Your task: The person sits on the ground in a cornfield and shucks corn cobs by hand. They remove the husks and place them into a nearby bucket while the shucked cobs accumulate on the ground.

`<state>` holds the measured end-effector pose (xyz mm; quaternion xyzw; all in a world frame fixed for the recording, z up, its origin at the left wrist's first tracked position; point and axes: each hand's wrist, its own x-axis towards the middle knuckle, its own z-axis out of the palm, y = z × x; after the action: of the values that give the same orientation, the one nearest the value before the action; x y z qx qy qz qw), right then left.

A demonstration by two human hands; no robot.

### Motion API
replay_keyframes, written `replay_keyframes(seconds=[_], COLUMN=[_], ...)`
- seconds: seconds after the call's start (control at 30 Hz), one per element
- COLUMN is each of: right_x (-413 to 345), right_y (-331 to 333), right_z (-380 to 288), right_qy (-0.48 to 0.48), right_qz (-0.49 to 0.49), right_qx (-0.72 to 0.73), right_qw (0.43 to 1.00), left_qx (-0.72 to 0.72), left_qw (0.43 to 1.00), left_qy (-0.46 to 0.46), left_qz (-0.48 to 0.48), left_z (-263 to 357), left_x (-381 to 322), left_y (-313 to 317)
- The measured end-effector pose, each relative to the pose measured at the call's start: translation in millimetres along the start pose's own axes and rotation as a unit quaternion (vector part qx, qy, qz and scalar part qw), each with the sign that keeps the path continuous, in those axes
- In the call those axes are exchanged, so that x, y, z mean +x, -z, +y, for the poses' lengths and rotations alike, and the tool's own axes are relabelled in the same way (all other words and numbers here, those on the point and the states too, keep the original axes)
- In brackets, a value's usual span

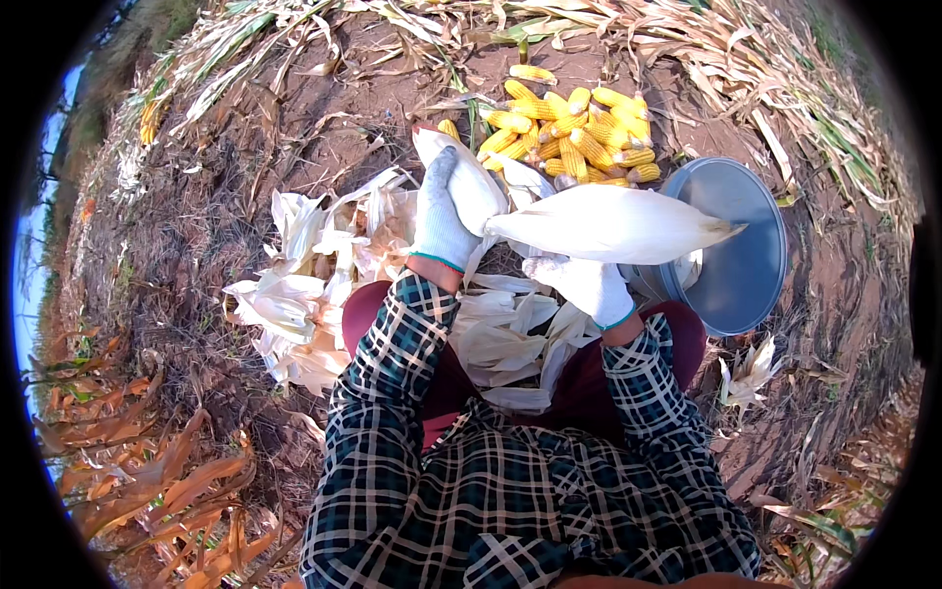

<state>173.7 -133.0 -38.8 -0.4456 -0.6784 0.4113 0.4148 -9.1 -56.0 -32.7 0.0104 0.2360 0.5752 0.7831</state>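
Observation:
My left hand (pixel 443 213), in a white knit glove with grey-stained fingers, grips a pale husk-covered maize ear (pixel 471 180) that points up and left. Against its lower end meets the narrow end of a broad pale husk (pixel 611 223), whose dry tip reaches right over a bucket. Whether the two are one piece, I cannot tell. My right hand (pixel 585 287), also gloved, lies just under the broad husk with its fingers curled. The husk partly covers it, so its hold is unclear. Loose dry husks (pixel 508 339) lie between my knees.
Bare yellow maize cobs (pixel 581 136) are heaped beyond my hands. A grey metal bucket (pixel 736 258) lies tipped by my right knee. More husks (pixel 302 294) spread at my left. Dry stalks (pixel 706 44) edge the soil, and brown leaves (pixel 162 486) stand at lower left.

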Motion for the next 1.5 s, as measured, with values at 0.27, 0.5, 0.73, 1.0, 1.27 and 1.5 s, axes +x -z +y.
replay_keyframes(seconds=[0.27, 0.5, 0.73, 1.0, 1.27, 1.5], right_x=[4, -12, -8, -1, 11, 8], right_y=[-20, -35, -23, 12, -15, -20], right_z=[-26, -2, -23, -21, 20, 42], right_qy=[0.199, 0.105, 0.034, -0.082, -0.219, -0.196], right_qz=[0.080, 0.024, 0.027, 0.109, 0.206, 0.116], right_qx=[-0.165, 0.001, 0.522, 0.685, 0.472, 0.209], right_qw=[0.963, 0.994, 0.852, 0.716, 0.829, 0.951], left_qx=[-0.017, 0.186, 0.030, 0.097, 0.039, 0.078], left_qw=[0.991, 0.975, 0.987, 0.986, 0.984, 0.989], left_qy=[0.101, 0.099, 0.152, 0.069, 0.020, -0.022], left_qz=[-0.083, 0.073, -0.053, -0.118, -0.173, -0.126], left_z=[-51, -49, -70, -57, -23, -20], left_x=[7, -9, -9, -5, -13, -5], left_y=[8, 8, 16, 6, -2, 2])
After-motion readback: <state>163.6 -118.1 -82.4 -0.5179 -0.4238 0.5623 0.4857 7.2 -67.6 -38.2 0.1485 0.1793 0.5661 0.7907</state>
